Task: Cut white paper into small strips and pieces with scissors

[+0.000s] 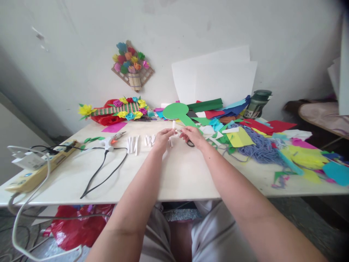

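Observation:
My left hand [163, 137] and my right hand [192, 135] meet over the middle of the white table [174, 174]. Between their fingertips they pinch a small white paper strip [176, 131]. Black scissors [190, 143] lie partly hidden under my right hand. Just behind my hands lies a green paper cutout [177, 111] shaped like a round paddle. To the left of my left hand, several short white paper rolls [135, 143] lie in a row on the table.
A glue gun [112, 140] with a black cord lies at left, beside a power strip [40, 165]. Coloured paper scraps and blue yarn [259, 147] cover the right side. A paper-flower craft [120, 109], white sheets [218, 78] and a green jar [257, 103] stand at the back.

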`<state>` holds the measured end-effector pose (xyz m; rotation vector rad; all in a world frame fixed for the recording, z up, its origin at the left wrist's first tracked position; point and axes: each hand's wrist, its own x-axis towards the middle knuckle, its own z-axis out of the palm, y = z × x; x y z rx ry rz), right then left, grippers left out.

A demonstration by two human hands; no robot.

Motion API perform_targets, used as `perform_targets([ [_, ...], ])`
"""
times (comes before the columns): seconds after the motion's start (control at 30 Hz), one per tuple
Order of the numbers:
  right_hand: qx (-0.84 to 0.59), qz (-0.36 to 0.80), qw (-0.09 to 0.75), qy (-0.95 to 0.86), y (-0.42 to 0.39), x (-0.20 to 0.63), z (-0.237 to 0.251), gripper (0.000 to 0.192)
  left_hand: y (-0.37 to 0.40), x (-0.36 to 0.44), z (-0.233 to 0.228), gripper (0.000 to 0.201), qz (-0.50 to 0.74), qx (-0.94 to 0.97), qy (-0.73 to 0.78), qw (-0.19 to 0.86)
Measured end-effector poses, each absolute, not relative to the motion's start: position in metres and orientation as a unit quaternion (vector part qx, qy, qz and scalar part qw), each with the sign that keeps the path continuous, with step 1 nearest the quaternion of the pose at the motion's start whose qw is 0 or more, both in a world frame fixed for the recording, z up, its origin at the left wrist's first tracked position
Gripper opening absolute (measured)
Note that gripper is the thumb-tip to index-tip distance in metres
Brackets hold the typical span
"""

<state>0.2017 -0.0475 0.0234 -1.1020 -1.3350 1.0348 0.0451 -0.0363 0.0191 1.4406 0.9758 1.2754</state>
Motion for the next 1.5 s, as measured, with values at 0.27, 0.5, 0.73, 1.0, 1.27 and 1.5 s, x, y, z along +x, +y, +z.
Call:
perform_targets([
  [0.27,-0.429,0.447,0.444,-0.647,-0.058,0.191,0.028,0.027,-0.029,0.045,0.016,0.033,0.518,0.564,0.403,0.502],
  [0.5,-0.443,0.404,0.468,-0.649,-0.056,0.186,0.027,0.029,-0.028,0.046,0.014,0.028,0.526,0.549,0.365,0.538],
  [0.73,-0.440,0.386,0.435,-0.684,-0.057,0.186,0.028,0.024,-0.030,0.043,0.019,0.027,0.562,0.538,0.386,0.495],
  [1.0,-0.438,0.423,0.439,-0.661,-0.054,0.182,0.023,0.029,-0.028,0.047,0.014,0.028,0.561,0.530,0.371,0.516],
  [1.27,-0.427,0.430,0.437,-0.665,-0.057,0.184,0.026,0.026,-0.026,0.041,0.020,0.032,0.571,0.539,0.387,0.483],
  [1.5,-0.348,0.540,0.413,-0.645,-0.058,0.188,0.027,0.023,-0.020,0.037,0.017,0.026,0.543,0.508,0.324,0.585],
])
